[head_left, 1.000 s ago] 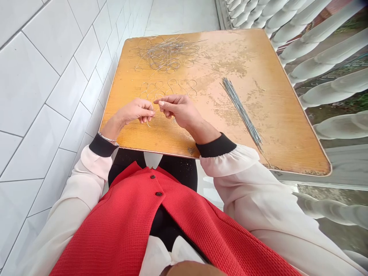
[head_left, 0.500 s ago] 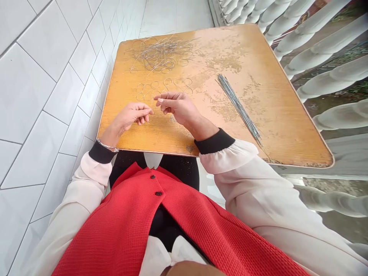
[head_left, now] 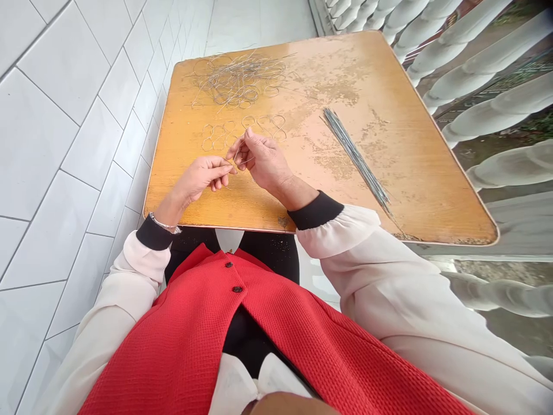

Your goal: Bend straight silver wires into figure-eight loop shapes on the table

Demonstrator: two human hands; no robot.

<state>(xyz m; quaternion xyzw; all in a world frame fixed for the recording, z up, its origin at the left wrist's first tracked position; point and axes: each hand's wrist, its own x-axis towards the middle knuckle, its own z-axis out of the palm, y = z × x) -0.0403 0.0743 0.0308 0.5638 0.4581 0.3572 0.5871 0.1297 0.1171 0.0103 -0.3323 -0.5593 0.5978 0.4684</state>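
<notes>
My left hand (head_left: 203, 176) is closed in a pinch on a thin metal wire (head_left: 237, 158), thumb against forefinger. Right beside it, my right hand (head_left: 266, 160) has its fingers curled around the same wire, the thumb raised above them. Part of the wire arcs between the two hands; the rest is hidden by fingers or too fine to follow. Just beyond my hands, several wire pieces bent into loops (head_left: 209, 137) lie in a row on the wooden table (head_left: 302, 190).
A tangled heap of curled wires (head_left: 244, 78) lies at the table's far left. On the right is a bundle of straight grey wires (head_left: 356, 158). A white tiled wall (head_left: 78, 155) runs along the left, and a white balustrade (head_left: 484, 115) along the right.
My hands have come closer together. The right hand has turned, its thumb now pointing up and its fingers curled in, while the left has shifted slightly right, still pinching.
</notes>
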